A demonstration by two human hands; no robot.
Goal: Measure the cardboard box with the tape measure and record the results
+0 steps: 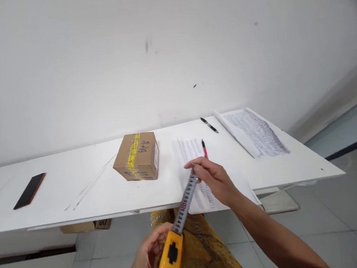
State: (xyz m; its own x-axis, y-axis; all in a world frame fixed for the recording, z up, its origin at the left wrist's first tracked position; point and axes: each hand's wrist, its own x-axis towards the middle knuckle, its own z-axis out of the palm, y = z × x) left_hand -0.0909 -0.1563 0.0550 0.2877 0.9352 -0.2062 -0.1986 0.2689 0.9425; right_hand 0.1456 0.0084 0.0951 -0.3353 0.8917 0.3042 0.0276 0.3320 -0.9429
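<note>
My left hand point(150, 257) is closed around the yellow case of a tape measure point(172, 257), low in the view and in front of the table edge. A silver blade point(184, 204) with dark numbers runs out of it, up and to the right. Its far end is pinched between the fingers of my right hand point(215, 178), which is above some printed sheets point(203, 198). Those fingers cover the blade's tip. A cardboard box point(138, 156) with yellow tape and handwriting on top sits left of the sheets. Just beyond my right hand lies a red and black pen point(204, 147).
The white table point(86, 192) runs along a wall. A dark flat object point(29, 191) lies at its left. Toward the back right are a black pen point(209, 125) and a sheet covered in writing point(256, 133). Another cardboard box point(86, 226) shows below the table.
</note>
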